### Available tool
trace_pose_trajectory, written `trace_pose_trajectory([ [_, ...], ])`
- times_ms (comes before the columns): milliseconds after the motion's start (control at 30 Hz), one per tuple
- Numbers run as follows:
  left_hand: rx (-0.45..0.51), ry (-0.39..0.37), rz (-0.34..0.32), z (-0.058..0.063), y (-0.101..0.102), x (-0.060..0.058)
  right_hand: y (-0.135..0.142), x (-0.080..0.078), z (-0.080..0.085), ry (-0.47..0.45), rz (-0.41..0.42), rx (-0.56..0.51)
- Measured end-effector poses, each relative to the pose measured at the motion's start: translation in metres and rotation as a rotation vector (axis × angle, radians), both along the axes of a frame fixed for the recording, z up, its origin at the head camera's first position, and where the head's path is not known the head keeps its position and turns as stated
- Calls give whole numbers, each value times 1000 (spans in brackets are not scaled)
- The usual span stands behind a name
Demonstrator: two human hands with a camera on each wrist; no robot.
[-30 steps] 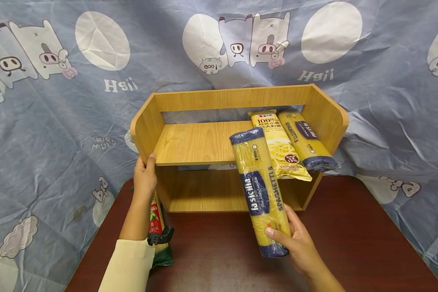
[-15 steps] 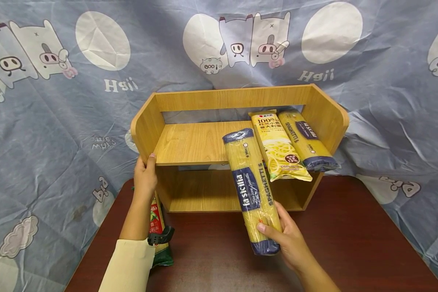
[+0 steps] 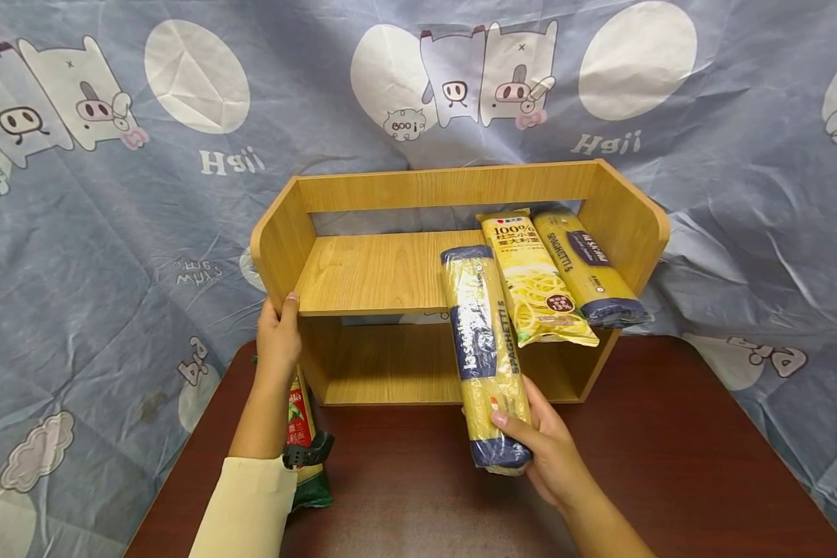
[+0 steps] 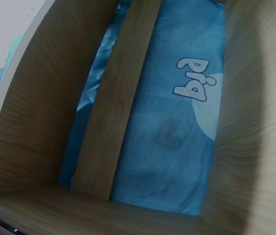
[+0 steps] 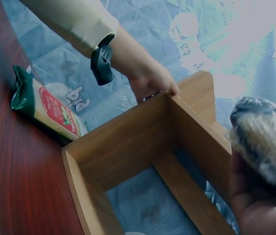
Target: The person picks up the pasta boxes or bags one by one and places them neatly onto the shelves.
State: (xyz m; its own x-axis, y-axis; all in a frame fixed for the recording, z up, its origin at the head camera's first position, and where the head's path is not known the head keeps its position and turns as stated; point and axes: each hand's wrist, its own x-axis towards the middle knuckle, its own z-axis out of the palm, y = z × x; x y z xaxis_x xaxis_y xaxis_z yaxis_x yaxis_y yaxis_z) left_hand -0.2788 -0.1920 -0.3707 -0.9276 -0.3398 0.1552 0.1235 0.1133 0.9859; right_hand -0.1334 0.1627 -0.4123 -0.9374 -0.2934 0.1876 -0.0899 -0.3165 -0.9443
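Observation:
My right hand point(image 3: 547, 446) grips the lower end of a spaghetti pack point(image 3: 484, 349), yellow with navy ends and label. The pack tilts upward, its far end overlapping the upper board of the wooden shelf point(image 3: 370, 271) in the head view. On that board, to its right, lie a yellow-and-white pasta bag point(image 3: 537, 287) and a second spaghetti pack point(image 3: 589, 267) against the side wall. My left hand point(image 3: 279, 329) holds the shelf's left side at the upper board's front edge, thumb on the inside. In the right wrist view the held pack point(image 5: 263, 139) shows end-on.
A red and green pasta bag point(image 3: 300, 434) lies on the dark red table point(image 3: 390, 480), outside the shelf's left wall and partly behind my left forearm. The shelf's lower compartment point(image 3: 390, 364) has an open back. A patterned blue cloth point(image 3: 418, 93) hangs behind.
The right hand and its spaghetti pack first shifted left, off the pasta bag. Since then the hand has risen slightly and the pack's far end has swung right. The left hand stays put.

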Motion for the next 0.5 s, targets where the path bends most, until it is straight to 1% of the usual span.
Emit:
trace_pose_trajectory([
  [200,-14,-4,-3,0,0,0,0,0,8,25,59,-64],
  [500,-17,-11,4,0,-1,0,-2,-6,16,35,97,-126],
])
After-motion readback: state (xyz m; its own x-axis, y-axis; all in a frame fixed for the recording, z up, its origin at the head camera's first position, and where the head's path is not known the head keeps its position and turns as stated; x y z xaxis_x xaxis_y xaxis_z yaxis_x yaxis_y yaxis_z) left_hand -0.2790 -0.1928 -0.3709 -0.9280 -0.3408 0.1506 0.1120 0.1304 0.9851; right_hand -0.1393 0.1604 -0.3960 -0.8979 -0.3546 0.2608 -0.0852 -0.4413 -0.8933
